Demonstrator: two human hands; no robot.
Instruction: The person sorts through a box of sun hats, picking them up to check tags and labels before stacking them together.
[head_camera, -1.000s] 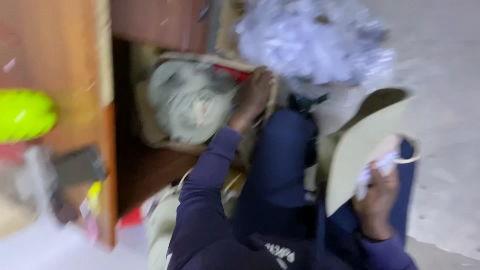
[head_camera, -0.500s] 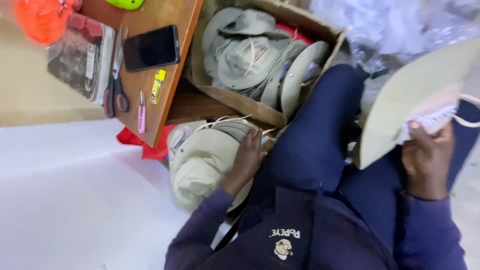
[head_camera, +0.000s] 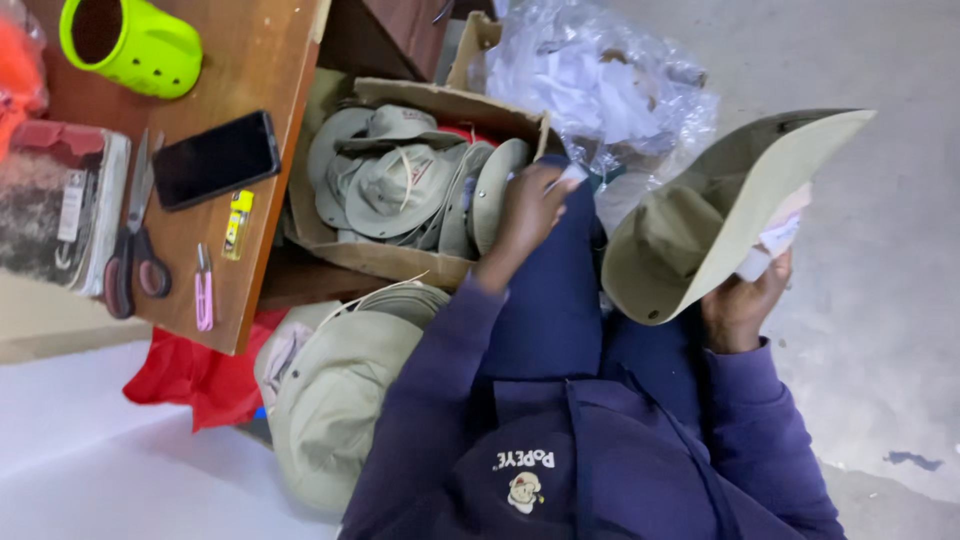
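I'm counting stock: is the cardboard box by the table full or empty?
Nearly full: the cardboard box lies open, packed with khaki hats; the left hand reaches its edge.

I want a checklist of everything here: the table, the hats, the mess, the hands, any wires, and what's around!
Surface: wooden table, partly covered.
Job's things: khaki hat with white tags; a small white piece at the left fingertips.
Clutter: green mug, black phone, scissors, cardboard box of hats, hat pile on the floor, clear plastic bag.
Grippers: left hand beside the box; right hand grips the hat's brim.
Cables: nothing seen.
Surroundings: grey floor, red cloth.
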